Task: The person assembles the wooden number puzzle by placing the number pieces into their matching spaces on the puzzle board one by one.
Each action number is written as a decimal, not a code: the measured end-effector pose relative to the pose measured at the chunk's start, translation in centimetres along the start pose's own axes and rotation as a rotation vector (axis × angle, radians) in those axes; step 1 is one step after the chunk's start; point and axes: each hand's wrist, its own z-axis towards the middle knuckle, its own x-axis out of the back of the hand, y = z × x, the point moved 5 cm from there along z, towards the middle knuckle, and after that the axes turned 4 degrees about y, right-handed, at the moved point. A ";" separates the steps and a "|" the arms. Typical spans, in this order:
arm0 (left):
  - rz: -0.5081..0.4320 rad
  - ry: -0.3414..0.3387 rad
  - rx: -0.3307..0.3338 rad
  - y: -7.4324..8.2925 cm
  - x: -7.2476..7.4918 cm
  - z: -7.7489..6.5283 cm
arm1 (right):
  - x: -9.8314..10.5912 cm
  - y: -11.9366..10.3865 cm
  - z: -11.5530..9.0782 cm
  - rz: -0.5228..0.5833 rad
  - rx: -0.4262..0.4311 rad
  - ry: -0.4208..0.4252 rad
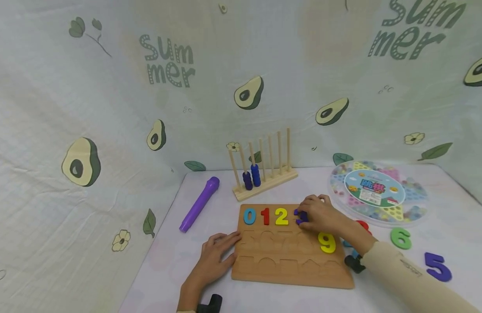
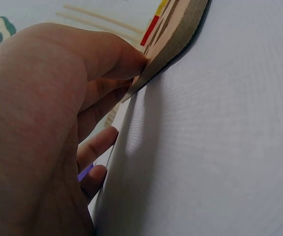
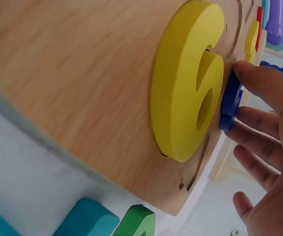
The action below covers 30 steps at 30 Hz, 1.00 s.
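Note:
My right hand (image 1: 323, 215) pinches a dark blue number piece (image 3: 231, 103) between thumb and fingers, at the top row of the wooden number board (image 1: 291, 280). The fingers partly cover that piece in the head view. To its left on the board sit a blue 0 (image 1: 245, 216), a red 1 (image 1: 266, 216) and a yellow 2 (image 1: 281, 216). A yellow 9 (image 1: 327, 242) lies in the second row, near the right edge. Against the board's left edge, my left hand (image 1: 215, 258) rests with relaxed fingers, its fingertips touching the edge.
Right of the board lie a green 6 (image 1: 400, 238), a purple 5 (image 1: 438, 266) and pieces partly hidden by the right arm. Behind stand a peg rack (image 1: 268, 182) with blue beads and a round clear game box (image 1: 377, 191). A purple stick (image 1: 199, 204) lies at left.

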 end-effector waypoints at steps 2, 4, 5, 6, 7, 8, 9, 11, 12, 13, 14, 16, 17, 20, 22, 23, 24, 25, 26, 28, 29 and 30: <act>0.007 0.001 -0.008 0.0 0.0 0.0 | -0.1 0.2 0.2 0.012 -0.018 -0.010; 0.007 0.004 -0.012 0.1 0.0 0.1 | -0.3 0.3 0.4 0.022 -0.026 -0.015; 0.008 0.006 -0.014 0.1 0.0 0.1 | -0.3 0.3 0.5 0.024 -0.031 -0.016; 0.005 0.007 -0.015 0.2 0.0 0.1 | -0.4 0.3 0.6 0.030 -0.034 -0.017; 0.001 0.009 -0.017 0.2 0.1 0.1 | -0.4 0.3 0.7 0.033 -0.037 -0.016; -0.002 0.008 -0.015 0.2 0.1 0.1 | -0.5 0.3 0.7 0.034 -0.041 -0.017; -0.007 0.007 -0.012 0.3 0.1 0.1 | -0.5 0.3 0.8 0.032 -0.047 -0.015; -0.012 0.004 -0.007 0.3 0.1 0.1 | -0.5 0.3 0.8 0.029 -0.062 -0.013; -0.013 0.003 -0.005 0.3 0.1 0.1 | -0.5 0.3 0.8 0.026 -0.067 -0.012; -0.013 0.001 -0.001 0.3 0.1 0.1 | -0.5 0.3 0.8 0.023 -0.072 -0.010; -0.018 -0.004 0.005 0.3 0.0 0.1 | -0.5 0.3 0.8 0.021 -0.076 -0.008; -0.022 -0.003 0.003 0.3 0.0 0.1 | -0.4 0.4 0.7 0.018 -0.088 -0.004; -0.024 -0.004 0.003 0.3 0.0 0.1 | -0.4 0.5 0.7 0.024 -0.095 -0.004; -0.024 -0.005 -0.001 0.4 -0.1 0.1 | -0.3 0.7 0.5 0.045 -0.116 0.001; -0.014 -0.003 -0.004 0.4 -0.1 0.1 | -0.3 0.8 0.5 0.059 -0.122 0.005; -0.009 -0.001 -0.005 0.5 0.0 0.1 | -0.4 0.8 0.5 0.064 -0.123 0.006; -0.006 0.003 -0.009 0.5 0.0 0.1 | -0.4 0.7 0.4 0.063 -0.121 0.009; -0.001 0.008 -0.012 0.5 0.1 0.1 | -0.4 0.7 0.4 0.063 -0.119 0.011; 0.004 0.012 -0.016 0.5 0.1 0.0 | -0.4 0.6 0.5 0.061 -0.116 0.013; 0.010 0.025 -0.027 0.6 0.2 0.0 | -0.5 0.6 0.5 0.058 -0.110 0.017; 0.008 0.028 -0.028 0.6 0.2 0.0 | -0.4 0.5 0.5 0.060 -0.105 0.020; 0.005 0.031 -0.030 0.6 0.2 0.0 | -0.4 0.5 0.6 0.062 -0.102 0.022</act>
